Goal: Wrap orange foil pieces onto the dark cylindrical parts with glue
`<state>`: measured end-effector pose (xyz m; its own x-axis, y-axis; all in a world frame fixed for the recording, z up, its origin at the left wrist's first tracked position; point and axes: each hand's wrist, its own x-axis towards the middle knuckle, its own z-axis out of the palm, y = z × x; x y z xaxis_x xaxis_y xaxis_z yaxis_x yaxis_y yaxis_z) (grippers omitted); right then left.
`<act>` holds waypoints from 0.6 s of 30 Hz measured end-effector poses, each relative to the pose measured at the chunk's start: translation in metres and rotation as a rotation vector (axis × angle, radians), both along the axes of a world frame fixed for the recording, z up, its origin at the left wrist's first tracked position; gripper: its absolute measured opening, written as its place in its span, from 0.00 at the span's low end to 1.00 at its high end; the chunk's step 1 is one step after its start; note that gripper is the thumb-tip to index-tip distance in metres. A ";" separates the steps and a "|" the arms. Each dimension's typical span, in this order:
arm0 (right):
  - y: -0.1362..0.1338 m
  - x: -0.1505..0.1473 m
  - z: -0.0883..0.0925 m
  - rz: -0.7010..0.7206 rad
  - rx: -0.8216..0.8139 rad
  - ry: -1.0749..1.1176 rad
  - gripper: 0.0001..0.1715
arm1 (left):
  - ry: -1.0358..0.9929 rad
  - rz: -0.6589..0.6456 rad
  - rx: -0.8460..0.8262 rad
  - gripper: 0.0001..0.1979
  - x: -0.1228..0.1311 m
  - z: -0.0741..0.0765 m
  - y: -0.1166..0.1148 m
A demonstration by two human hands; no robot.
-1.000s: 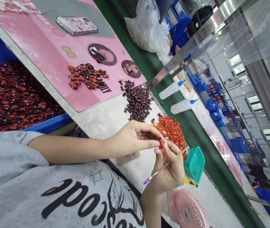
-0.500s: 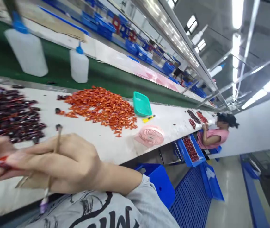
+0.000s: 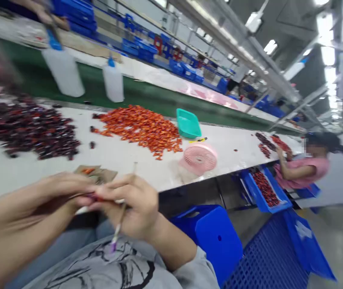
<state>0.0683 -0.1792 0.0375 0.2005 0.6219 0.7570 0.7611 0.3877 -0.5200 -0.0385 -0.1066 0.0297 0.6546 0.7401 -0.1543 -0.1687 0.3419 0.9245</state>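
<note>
The two hands have swung in together and now meet just over the near edge of the table (image 3: 123,170)! At seven o'clock the left hand (image 3: 39,196) pinches a small red-and-dark piece (image 3: 91,196) in a tight, narrow grip, though blur hides the finer detail. Right beside it at six o'clock, the right hand (image 3: 133,202) closes on the same spot, its curled fingers (image 3: 141,192) wrapped around a thin purple-tipped stick (image 3: 117,228). Just past them lies a scrap of brown card (image 3: 96,174). Further up the table, there's a heap of dark pieces (image 3: 29,130) at ten o'clock and a big orange-red pile (image 3: 141,128) at twelve. At one o'clock sits a teal basket (image 3: 188,123), with a pink fan (image 3: 200,158) just below it. Down at four, a blue stool (image 3: 210,241) stands on the floor. Far off at three, a co-worker (image 3: 305,170) in pink works at the table, near a blue crate (image 3: 264,188) of red pieces.
</note>
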 end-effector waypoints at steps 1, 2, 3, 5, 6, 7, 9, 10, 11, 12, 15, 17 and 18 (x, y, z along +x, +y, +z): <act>-0.006 0.002 -0.006 0.017 0.073 0.032 0.04 | 0.031 0.142 0.175 0.08 -0.009 0.001 -0.003; -0.011 0.004 -0.010 0.032 0.120 0.077 0.03 | 0.073 0.224 0.319 0.08 -0.015 0.003 -0.007; -0.014 0.005 -0.013 0.046 0.148 0.108 0.04 | 0.104 0.216 0.373 0.08 -0.018 0.006 -0.010; -0.017 0.006 -0.017 0.056 0.124 0.142 0.07 | 0.111 0.079 0.306 0.14 -0.019 0.010 -0.013; -0.018 0.006 -0.018 0.070 0.116 0.148 0.10 | 0.099 0.036 0.316 0.15 -0.019 0.011 -0.012; -0.018 0.005 -0.019 0.093 0.112 0.145 0.14 | 0.103 -0.011 0.350 0.17 -0.019 0.012 -0.011; -0.018 0.002 -0.018 0.133 0.114 0.143 0.18 | 0.089 -0.067 0.388 0.22 -0.022 0.014 -0.011; -0.018 0.001 -0.018 0.151 0.122 0.134 0.20 | 0.076 -0.080 0.393 0.24 -0.024 0.015 -0.012; -0.019 -0.001 -0.018 0.166 0.128 0.120 0.20 | 0.056 -0.084 0.387 0.25 -0.027 0.016 -0.013; -0.020 -0.001 -0.017 0.180 0.129 0.102 0.21 | 0.035 -0.082 0.379 0.26 -0.030 0.016 -0.015; -0.022 -0.003 -0.018 0.210 0.057 0.101 0.26 | 0.004 -0.064 0.416 0.26 -0.038 0.017 -0.020; -0.023 -0.005 -0.017 0.237 -0.021 0.167 0.28 | 0.000 -0.051 0.501 0.23 -0.043 0.017 -0.021; -0.024 -0.007 -0.016 0.254 -0.053 0.211 0.27 | 0.003 -0.050 0.553 0.21 -0.045 0.018 -0.021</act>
<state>0.0615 -0.2028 0.0216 0.1827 0.7098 0.6803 0.5170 0.5192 -0.6805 -0.0838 -0.1276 0.0478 0.6909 0.6796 0.2465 -0.1620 -0.1868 0.9689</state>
